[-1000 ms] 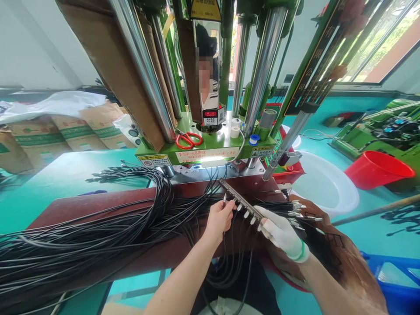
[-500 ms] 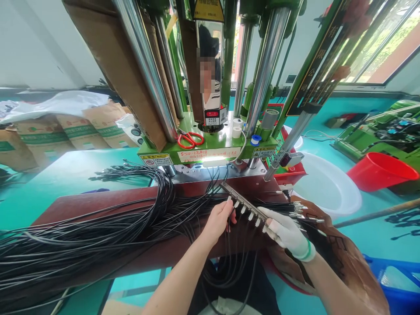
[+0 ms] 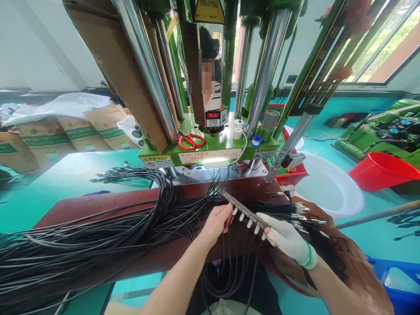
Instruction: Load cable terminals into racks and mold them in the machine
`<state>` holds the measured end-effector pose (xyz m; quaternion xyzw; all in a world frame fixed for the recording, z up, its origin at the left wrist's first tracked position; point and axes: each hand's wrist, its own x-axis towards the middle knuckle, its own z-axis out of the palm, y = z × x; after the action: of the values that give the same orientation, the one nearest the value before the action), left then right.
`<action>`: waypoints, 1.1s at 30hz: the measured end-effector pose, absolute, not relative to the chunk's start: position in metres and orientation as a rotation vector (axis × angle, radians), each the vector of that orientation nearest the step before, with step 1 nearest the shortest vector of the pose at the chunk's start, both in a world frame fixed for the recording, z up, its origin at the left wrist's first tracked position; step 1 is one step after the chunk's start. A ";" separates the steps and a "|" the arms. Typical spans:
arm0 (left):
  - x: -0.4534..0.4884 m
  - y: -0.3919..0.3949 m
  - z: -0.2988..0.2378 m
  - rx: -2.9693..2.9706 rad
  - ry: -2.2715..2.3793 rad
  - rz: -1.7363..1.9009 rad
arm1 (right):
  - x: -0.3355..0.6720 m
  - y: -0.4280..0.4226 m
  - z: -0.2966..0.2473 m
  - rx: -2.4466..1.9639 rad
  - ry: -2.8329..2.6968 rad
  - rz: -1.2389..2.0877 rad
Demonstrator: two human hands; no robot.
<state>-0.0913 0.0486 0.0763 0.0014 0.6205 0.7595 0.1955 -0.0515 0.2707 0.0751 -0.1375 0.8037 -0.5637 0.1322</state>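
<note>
A narrow metal bar (image 3: 244, 211) slants down to the right above the table, with several silver cable connectors (image 3: 249, 223) set along its lower side. My gloved right hand (image 3: 288, 238) is closed around the bar's lower right end. My bare left hand (image 3: 216, 222) pinches a black cable at its connector end, against the bar's upper left part; the fingers cover most of that plug. From the seated connectors, black cables (image 3: 243, 267) loop down over my lap. A thick bundle of black cables (image 3: 108, 236) lies to the left.
A green press (image 3: 213, 153) stands ahead, with red-handled scissors (image 3: 191, 141) on its ledge. Silver-tipped cable ends (image 3: 300, 212) lie right of the bar. Brown sheeting (image 3: 354, 267), a white tub (image 3: 341, 205) and a red bucket (image 3: 382, 171) are on the right.
The bar has shifted slightly left and down. My left fingers have moved closer against the bar, and the connector that showed above them is now mostly covered.
</note>
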 end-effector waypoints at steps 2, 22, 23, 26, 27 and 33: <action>-0.091 0.049 0.076 0.027 1.772 2.104 | -0.049 0.270 0.076 -0.420 2.391 -1.596; -0.150 0.092 0.086 0.986 3.016 0.166 | -0.001 0.300 0.103 0.454 2.189 -2.294; -0.151 0.094 0.087 0.987 3.008 0.164 | 0.000 0.298 0.103 0.441 2.213 -2.279; -0.148 0.095 0.089 0.884 3.088 0.204 | 0.005 0.294 0.102 0.408 2.305 -2.247; -0.146 0.095 0.090 0.826 3.129 0.223 | 0.006 0.293 0.102 0.404 2.337 -2.237; -0.137 0.090 0.091 0.648 3.293 0.398 | 0.012 0.292 0.096 0.317 2.491 -2.222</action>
<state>-0.1366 0.0905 0.0913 0.1905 0.9675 0.1169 -0.1186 0.0125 0.2917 0.0959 0.0939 0.7388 -0.6589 -0.1055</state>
